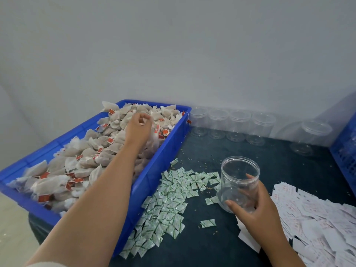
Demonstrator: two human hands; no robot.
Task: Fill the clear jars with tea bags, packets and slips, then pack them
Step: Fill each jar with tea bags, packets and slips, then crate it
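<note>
First-person view down onto a dark tabletop set against a pale wall

At the left lies a long blue tray, heaped with tea bags that carry small red tags. The left arm stretches across the tray. The left hand rests on the heap near the far end, its fingers curled down among the bags. Whether they have hold of one cannot be told

Just beside the tray's right wall, a loose spread of small green-and-white packets covers the tabletop. To the right of the packets stands a clear jar with no lid, its mouth open upward, and it looks empty. The right hand grips it low on its side, with the thumb on the near wall and the fingers wrapped behind, seen through the plastic

A pile of white slips with faint pink print lies at the right, near that hand. Along the wall at the back stands a row of spare jars, also clear and open. The corner of a blue crate shows at the right edge
</note>
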